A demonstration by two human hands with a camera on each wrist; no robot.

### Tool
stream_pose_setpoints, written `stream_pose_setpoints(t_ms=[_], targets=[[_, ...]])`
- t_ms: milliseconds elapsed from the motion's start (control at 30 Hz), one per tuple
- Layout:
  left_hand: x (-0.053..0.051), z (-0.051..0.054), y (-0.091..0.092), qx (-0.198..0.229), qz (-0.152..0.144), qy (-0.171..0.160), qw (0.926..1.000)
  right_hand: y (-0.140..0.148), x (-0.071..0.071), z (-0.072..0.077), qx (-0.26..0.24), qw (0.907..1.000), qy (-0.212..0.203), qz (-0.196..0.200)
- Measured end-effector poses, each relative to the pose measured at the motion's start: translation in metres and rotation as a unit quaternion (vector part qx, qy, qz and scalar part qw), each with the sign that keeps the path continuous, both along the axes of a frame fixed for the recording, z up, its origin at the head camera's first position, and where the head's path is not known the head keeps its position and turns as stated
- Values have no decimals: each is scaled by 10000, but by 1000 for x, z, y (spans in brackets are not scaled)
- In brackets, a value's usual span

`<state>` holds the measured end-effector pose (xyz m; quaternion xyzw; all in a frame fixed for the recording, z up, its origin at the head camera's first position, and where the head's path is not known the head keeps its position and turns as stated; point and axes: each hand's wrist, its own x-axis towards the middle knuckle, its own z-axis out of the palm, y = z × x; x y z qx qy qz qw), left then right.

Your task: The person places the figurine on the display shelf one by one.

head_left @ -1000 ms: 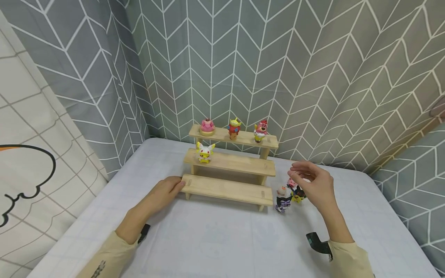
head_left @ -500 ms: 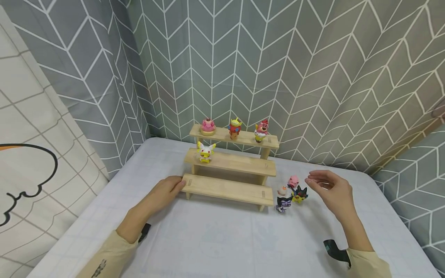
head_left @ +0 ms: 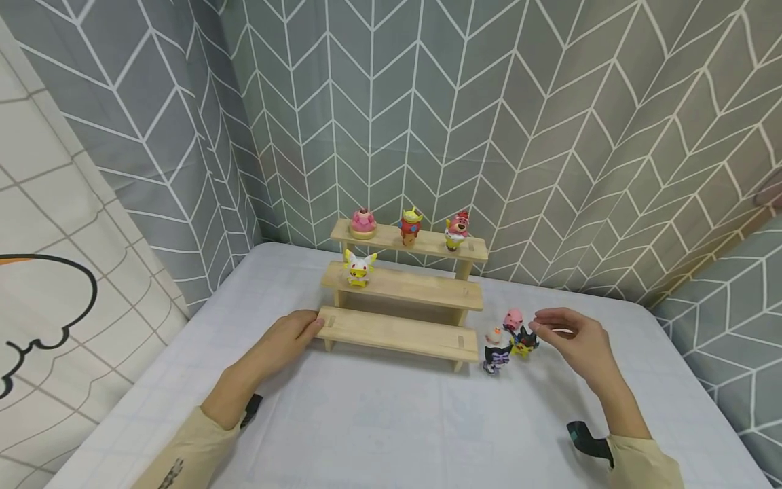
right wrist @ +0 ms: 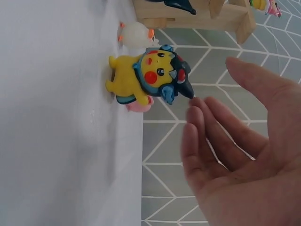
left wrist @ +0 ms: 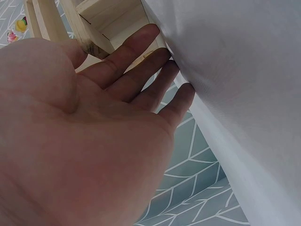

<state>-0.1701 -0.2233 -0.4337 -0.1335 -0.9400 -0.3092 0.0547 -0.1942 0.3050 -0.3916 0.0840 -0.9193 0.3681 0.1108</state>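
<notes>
A three-tier wooden display stand is on the table. My left hand touches the left end of its lowest shelf; in the left wrist view the fingers extend rather straight beside the wood. My right hand hovers just right of a small figurine group, thumb and fingers apart, holding nothing. Nearest to it stands a yellow Pikachu figurine in a dark blue hood. Around it are a pink pig-like figurine, a small whitish figurine and a black-and-purple figurine.
Along the top shelf stand a pink figurine, a red-and-yellow figurine and a pink bear figurine. A white-and-yellow figurine occupies the middle shelf's left end. Behind the white-covered table hangs a grey patterned curtain.
My right hand has moved right from over the figurines, then slightly back left beside them. It uncovered the pink and yellow figurines. My left hand stays at the shelf's end.
</notes>
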Motion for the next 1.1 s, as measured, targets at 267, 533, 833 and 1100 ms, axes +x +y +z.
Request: stream_pose_setpoints(t_ms=[267,533,833,1100], targets=[[1,0,0,6,-25,21,10000,-2,0,-2,390,9937,-1006,313],[0,1,0,16,-63,16,10000,-3,-2,-9,353,9917,-1125,517],[0,3,1,13,-47,-98,9999,1,-6,-18,176,9928,-1053,542],[0,2,1,20,-1,-130,9999,-2,-5,-19,317,9941,-929,465]])
